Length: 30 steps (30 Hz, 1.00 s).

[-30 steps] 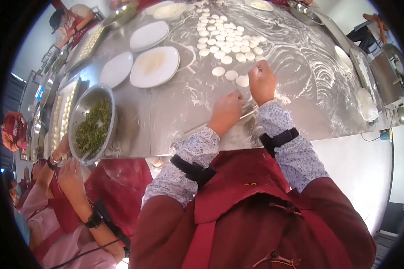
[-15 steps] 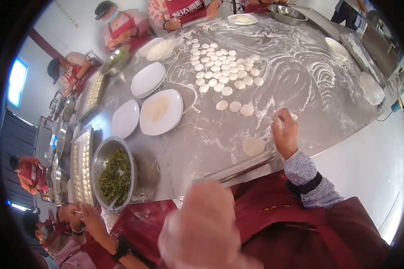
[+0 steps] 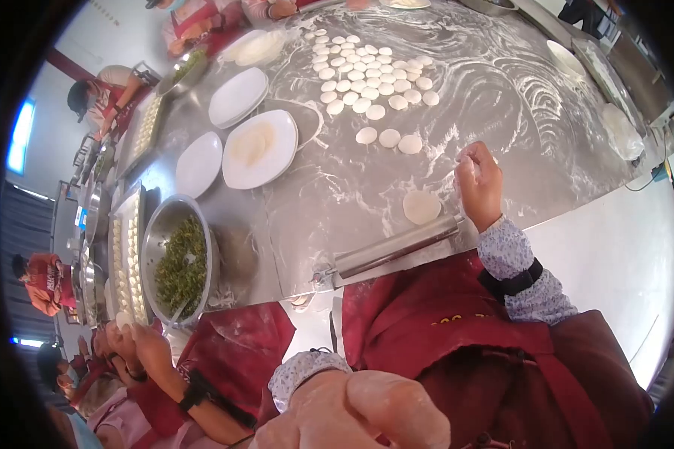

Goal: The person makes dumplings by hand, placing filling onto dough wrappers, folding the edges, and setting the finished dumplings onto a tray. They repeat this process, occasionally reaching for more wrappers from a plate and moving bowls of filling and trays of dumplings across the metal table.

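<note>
My right hand (image 3: 479, 183) is closed in a fist above the floured table, its fingers curled inward; what they hold, if anything, is hidden. A metal rolling pin (image 3: 397, 247) lies along the near table edge, its right end beside my right wrist. Just beyond the pin lies a flat round dough wrapper (image 3: 422, 206). My left hand (image 3: 337, 411) is very close to the camera at the bottom, away from the table, its fingers mostly cut off by the frame. Farther off are three dough rounds (image 3: 389, 138) in a row and many small dough discs (image 3: 367, 75).
White plates (image 3: 286, 161) stand to the left, one with a wrapper on it. A steel bowl (image 3: 151, 251) of green filling is near the left edge, beside trays of dumplings (image 3: 131, 254). A co-worker's hands (image 3: 142, 344) are at lower left; other people stand around the metal table (image 3: 314, 209).
The view has tilted, so the table items appear higher and the rolling pin shows more fully. My left hand has moved lower in the frame, toward me. My right hand stays by the pin.
</note>
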Available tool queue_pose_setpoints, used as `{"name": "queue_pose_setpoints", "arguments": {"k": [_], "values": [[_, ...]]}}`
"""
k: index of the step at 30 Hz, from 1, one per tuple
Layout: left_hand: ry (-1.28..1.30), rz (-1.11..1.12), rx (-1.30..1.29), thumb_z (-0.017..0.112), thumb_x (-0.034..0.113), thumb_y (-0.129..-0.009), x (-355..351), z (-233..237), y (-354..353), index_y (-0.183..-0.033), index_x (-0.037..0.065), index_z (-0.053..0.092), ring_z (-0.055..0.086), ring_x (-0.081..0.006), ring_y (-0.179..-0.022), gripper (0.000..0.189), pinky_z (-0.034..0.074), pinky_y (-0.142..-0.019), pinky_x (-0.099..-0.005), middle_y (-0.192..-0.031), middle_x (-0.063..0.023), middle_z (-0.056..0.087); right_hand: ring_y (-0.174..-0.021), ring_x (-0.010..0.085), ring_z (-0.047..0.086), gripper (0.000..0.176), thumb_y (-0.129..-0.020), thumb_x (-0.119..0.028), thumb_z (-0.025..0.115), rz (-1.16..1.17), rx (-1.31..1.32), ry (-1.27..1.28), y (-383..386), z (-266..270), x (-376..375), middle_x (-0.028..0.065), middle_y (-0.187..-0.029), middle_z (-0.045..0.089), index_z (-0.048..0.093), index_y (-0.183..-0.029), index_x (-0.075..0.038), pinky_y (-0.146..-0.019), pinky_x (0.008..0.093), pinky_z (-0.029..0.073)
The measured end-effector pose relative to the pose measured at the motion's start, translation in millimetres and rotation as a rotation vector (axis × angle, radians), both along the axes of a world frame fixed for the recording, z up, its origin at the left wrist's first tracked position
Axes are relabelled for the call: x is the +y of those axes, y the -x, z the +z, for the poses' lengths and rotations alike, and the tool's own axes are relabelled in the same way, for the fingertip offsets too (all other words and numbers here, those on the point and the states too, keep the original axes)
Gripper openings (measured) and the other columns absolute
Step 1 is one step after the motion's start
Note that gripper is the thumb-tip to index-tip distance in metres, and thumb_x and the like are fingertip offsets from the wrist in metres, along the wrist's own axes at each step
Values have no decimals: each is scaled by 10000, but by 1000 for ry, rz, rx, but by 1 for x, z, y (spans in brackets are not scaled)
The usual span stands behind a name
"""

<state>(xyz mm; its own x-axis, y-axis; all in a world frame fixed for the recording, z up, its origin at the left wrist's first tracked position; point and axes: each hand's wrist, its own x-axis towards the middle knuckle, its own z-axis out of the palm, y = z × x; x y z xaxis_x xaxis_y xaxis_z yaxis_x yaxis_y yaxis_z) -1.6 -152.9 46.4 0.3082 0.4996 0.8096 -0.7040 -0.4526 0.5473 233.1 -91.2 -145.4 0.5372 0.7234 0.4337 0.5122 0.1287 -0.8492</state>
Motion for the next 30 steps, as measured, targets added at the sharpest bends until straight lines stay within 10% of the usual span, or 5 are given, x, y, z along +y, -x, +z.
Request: {"name": "queue_pose_setpoints", "arguments": {"k": [3,15,18,21,30], "values": [[16,3,-7,637,136,-765,2,-1,-14,-858,177,608,392,-148,-711,107,288,-598,-332,-797,74,498,-690,206,578,125,-797,-91,486,-15,57,50,2,5,-2,140,-727,580,517,-843,21,-656,302,453],[-172,139,214,502,127,-862,57,-9,-22,-944,27,579,557,-235,-723,151,431,-658,-318,-851,-103,599,-676,242,598,95,-792,-89,525,-31,-78,-35,1,9,2,149,-705,570,527,-846,-10,-632,324,461],[-18,346,790,489,135,-874,98,-69,-65,-949,3,571,590,-286,-726,173,458,-652,-335,-865,-142,620,-687,258,611,96,-789,-81,525,-48,-95,-60,4,7,3,154,-715,579,528,-847,-5,-643,326,467],[-382,516,1106,557,205,-808,136,-198,-85,-980,41,565,547,-320,-916,238,421,-798,-380,-937,-129,593,-698,259,610,97,-781,-64,514,-12,58,35,2,4,2,154,-717,578,524,-846,7,-662,322,467],[-181,466,1226,615,163,-705,137,-217,-80,-809,42,506,533,-327,-762,193,416,-687,-414,-778,-133,563,-675,232,583,91,-780,-48,477,69,107,53,8,35,-28,149,-707,551,510,-842,11,-646,320,457]]}}
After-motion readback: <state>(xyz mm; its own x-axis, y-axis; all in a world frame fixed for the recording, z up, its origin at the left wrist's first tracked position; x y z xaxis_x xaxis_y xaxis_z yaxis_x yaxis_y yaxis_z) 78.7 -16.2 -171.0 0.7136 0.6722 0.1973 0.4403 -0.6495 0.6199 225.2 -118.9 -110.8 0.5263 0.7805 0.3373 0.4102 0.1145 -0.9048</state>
